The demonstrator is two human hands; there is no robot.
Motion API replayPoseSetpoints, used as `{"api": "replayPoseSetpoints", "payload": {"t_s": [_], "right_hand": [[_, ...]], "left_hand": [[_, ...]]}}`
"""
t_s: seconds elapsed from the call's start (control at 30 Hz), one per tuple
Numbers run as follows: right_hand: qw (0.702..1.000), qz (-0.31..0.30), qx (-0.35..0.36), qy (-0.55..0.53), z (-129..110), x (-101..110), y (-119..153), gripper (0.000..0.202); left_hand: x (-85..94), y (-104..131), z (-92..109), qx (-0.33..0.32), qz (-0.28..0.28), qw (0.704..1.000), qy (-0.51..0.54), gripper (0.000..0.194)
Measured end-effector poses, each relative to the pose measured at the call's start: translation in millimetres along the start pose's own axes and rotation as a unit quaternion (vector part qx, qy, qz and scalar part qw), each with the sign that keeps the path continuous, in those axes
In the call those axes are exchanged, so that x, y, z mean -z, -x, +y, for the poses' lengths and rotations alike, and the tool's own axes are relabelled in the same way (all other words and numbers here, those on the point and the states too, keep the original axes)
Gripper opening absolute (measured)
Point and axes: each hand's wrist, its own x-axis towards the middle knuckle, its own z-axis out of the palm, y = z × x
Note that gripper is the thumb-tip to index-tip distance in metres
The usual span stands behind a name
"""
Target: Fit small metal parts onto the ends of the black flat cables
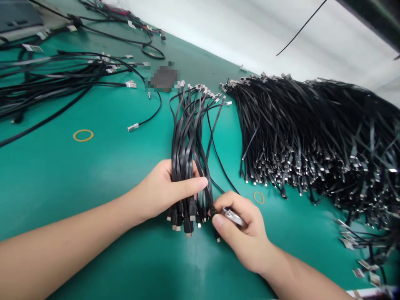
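My left hand (176,183) is wrapped round a bundle of flat black USB cables (187,137), its thumb across the front. The bundle's near ends, with small dark plugs (188,225), hang below the hand. Its far ends, with silver plugs (203,89), lie toward the back of the table. Beside the bundle, my right hand (242,233) pinches the plug end of one black cable (213,209) between thumb and fingertips. A shiny silver piece (233,216) is also tucked in the right hand; its kind is not clear.
A large pile of similar black cables (296,125) covers the right side of the green table (125,250). More cables (62,79) lie at the left. Two yellow rubber bands (83,130) (258,192) rest on the table. A blurred dark patch (164,78) sits behind the bundle.
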Motion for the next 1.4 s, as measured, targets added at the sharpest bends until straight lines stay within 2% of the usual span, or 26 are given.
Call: {"api": "replayPoseSetpoints", "payload": {"t_s": [0.07,0.13,0.23,0.3,0.37,0.43,0.5,0.57,0.67,0.8,1.07,1.23,1.4], "right_hand": [[0.994,0.083,0.038,-0.058,2.7,1.3,1.0,0.02],[0.974,0.167,0.104,-0.109,3.7,3.0,-0.1,0.026],[0.954,0.206,0.169,-0.138,2.3,5.3,-1.7,0.032],[0.958,0.184,0.183,-0.12,1.3,5.3,-1.0,0.028],[0.976,0.127,0.168,-0.063,0.6,2.9,-0.2,0.021],[0.992,0.065,0.11,0.016,0.1,-2.1,-1.6,0.017],[0.996,0.03,0.042,0.069,0.0,-8.4,-5.7,0.021],[0.996,0.026,-0.003,0.084,0.4,-13.4,-11.0,0.021],[0.996,0.027,-0.027,0.084,1.4,-15.6,-16.9,0.016],[0.997,0.021,-0.02,0.067,0.5,-12.8,-18.2,0.014],[0.999,0.024,-0.029,-0.008,5.7,-4.4,-10.7,0.021],[0.998,0.049,-0.015,0.043,10.6,1.6,-14.0,0.016],[0.997,0.023,0.006,0.08,5.0,-2.8,-18.5,0.009]], "left_hand": [[0.1,0.0,-0.9,0.002,0.003,1.0,0.025,0.029],[0.4,-0.4,-1.5,0.007,-0.003,0.999,0.047,0.031],[0.4,-0.7,-1.0,0.01,-0.004,0.999,0.044,0.033],[-0.5,-0.3,-0.1,0.006,0.005,1.0,0.026,0.032],[-2.0,0.3,0.1,0.009,0.019,1.0,0.012,0.03],[-3.8,0.4,-0.9,0.034,0.02,0.999,0.01,0.029],[-5.5,-0.1,-3.0,0.049,0.012,0.999,0.014,0.029],[-6.5,-1.2,-5.2,0.043,0.005,0.999,0.01,0.028],[-5.6,-2.9,-6.6,0.025,0.001,1.0,-0.007,0.028],[-3.0,-2.5,-4.0,0.013,-0.014,1.0,-0.023,0.03],[-3.6,-1.0,0.8,0.043,-0.007,0.998,-0.042,0.023],[-2.9,-2.8,-1.0,0.065,-0.013,0.998,-0.024,0.023],[-1.9,-4.2,-6.6,0.024,-0.013,1.0,-0.016,0.02]]}}
